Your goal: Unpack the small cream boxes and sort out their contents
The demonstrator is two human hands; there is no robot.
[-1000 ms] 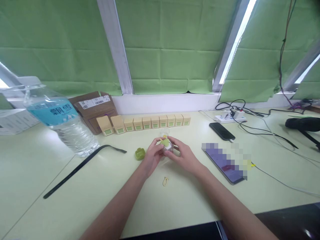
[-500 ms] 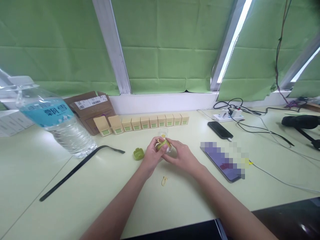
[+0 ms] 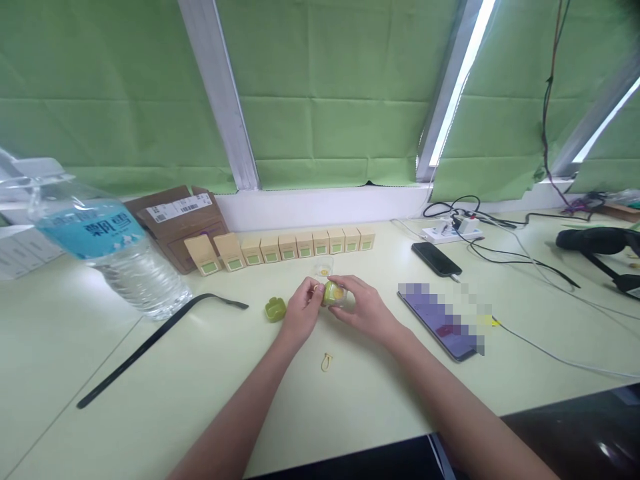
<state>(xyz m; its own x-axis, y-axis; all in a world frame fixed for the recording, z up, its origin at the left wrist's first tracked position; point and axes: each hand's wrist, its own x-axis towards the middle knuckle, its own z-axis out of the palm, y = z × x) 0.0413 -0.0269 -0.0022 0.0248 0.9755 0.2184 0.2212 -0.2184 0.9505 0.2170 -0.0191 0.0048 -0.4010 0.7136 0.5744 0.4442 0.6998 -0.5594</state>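
Between my two hands is a small green case with a clear part [image 3: 333, 294] and something yellow showing inside. My right hand [image 3: 367, 308] grips it from the right, thumb below and fingers above. My left hand [image 3: 303, 307] is closed at its left side, and a bit of yellow shows by the fingertips. To the left lies an open green flower-shaped cup [image 3: 275, 309]. A yellow loop strap [image 3: 327, 362] lies nearer to me. Just behind my hands sits a clear plastic piece [image 3: 324, 267] with a yellow spot in it.
Several small cardboard boxes [image 3: 287, 248] line the back, two with raised flaps. At left stand a large water bottle [image 3: 115, 247], a brown carton [image 3: 187, 227] and a black strap [image 3: 160, 333]. Two phones [image 3: 436, 259], a power strip [image 3: 453, 231] and cables lie at right.
The green case has turned, so its clear side now faces right in my right hand. My left hand has slid to the case's left edge. The view has shifted slightly.
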